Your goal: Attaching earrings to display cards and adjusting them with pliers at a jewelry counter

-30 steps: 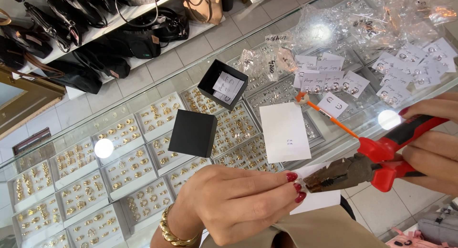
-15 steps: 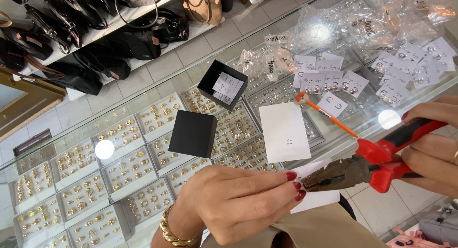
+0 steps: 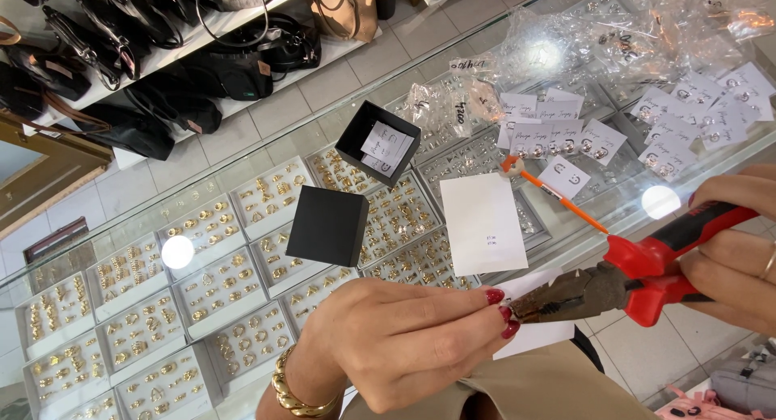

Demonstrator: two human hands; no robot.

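Glass jewellery counter (image 3: 242, 157) is filling mid-frame while, at lower right, the right hand (image 3: 740, 254) is gripping red-handled pliers (image 3: 626, 278), jaws nearly closed at the left hand (image 3: 404, 339) fingertips, whose pinched item is too small to identify; work is appearing unfinished.

**Hands and pliers over the glass counter**

The left hand (image 3: 404, 339) is at lower centre, its fingertips meeting the tip of the pliers (image 3: 622, 278). The right hand (image 3: 740, 254) grips their handles at the right edge. Beyond them, on the counter (image 3: 242, 165), a card (image 3: 482, 223) lies between a lid (image 3: 327, 226) on its left and a pen (image 3: 554, 194) on its right. An open box (image 3: 378, 143) sits behind the lid, with a paper slip inside. Tags (image 3: 566, 133) and bags (image 3: 517, 64) spread behind the pen. Trays (image 3: 129, 307) lie under the glass.
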